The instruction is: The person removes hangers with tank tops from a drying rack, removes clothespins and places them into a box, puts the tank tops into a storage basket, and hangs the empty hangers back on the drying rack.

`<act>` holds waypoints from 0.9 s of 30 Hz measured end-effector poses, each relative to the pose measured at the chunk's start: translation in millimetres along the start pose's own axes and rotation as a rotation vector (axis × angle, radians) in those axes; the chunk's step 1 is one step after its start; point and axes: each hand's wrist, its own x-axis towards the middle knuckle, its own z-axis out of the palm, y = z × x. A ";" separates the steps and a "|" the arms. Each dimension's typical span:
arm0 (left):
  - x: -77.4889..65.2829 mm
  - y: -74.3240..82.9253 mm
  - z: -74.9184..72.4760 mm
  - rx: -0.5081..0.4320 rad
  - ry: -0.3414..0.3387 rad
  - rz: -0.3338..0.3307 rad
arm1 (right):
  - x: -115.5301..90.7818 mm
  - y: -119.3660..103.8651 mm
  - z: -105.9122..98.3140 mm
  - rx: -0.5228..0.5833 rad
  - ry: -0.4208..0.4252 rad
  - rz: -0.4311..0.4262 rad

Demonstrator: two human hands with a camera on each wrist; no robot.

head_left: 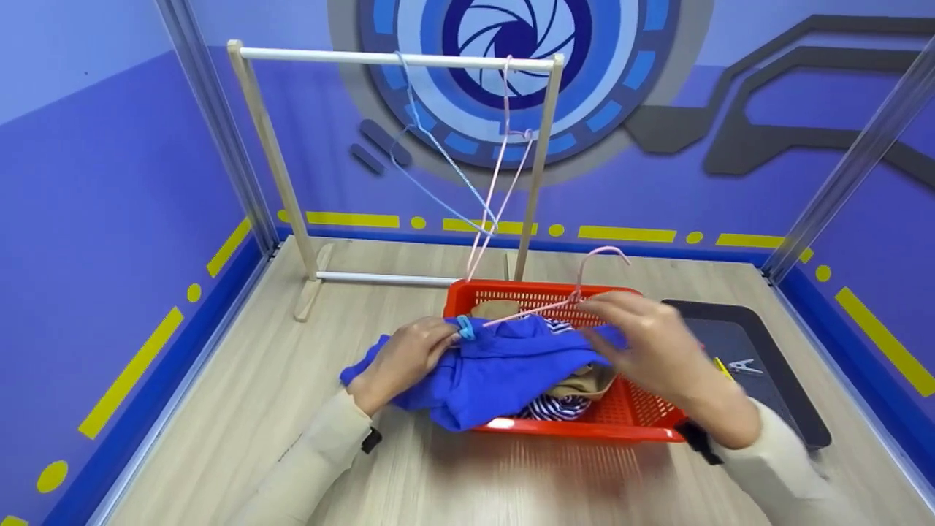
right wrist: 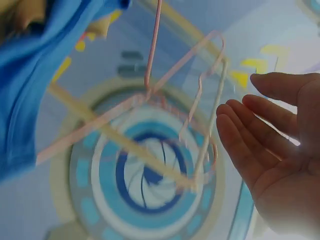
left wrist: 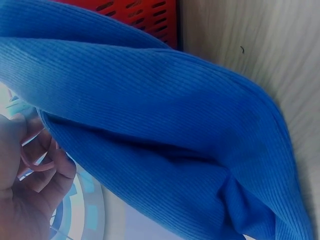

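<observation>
A blue ribbed garment (head_left: 504, 369) hangs on a pink hanger (head_left: 579, 280) over the basket, the hook pointing up. At the left shoulder, my left hand (head_left: 413, 354) grips the hanger's end and the cloth beside a light blue clothespin (head_left: 465, 328). In the left wrist view, fingers curl round the pink end loop (left wrist: 37, 166). My right hand (head_left: 650, 343) is beside the hanger's neck, blurred in the head view. The right wrist view shows that hand (right wrist: 280, 130) with relaxed fingers, nothing between them, apart from the hanger.
A red basket (head_left: 646, 402) holds striped (head_left: 559, 407) and tan cloth (head_left: 588, 381). To its right lies a dark tray (head_left: 789, 394) with a grey clothespin (head_left: 745, 367) and a yellow one (head_left: 722, 367). Behind stands a rack (head_left: 329, 56) bearing a blue hanger (head_left: 445, 153) and a pink one.
</observation>
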 end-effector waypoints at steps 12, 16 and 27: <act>-4.1 0.3 1.8 -0.006 -0.014 -0.016 | 33.8 -30.4 66.3 0.099 -0.289 0.040; -2.8 0.5 1.0 0.000 -0.019 -0.013 | 41.9 -35.3 83.8 0.092 -0.340 0.069; -0.1 2.6 0.5 0.030 -0.007 -0.015 | 60.1 -31.7 123.2 0.038 -0.359 0.032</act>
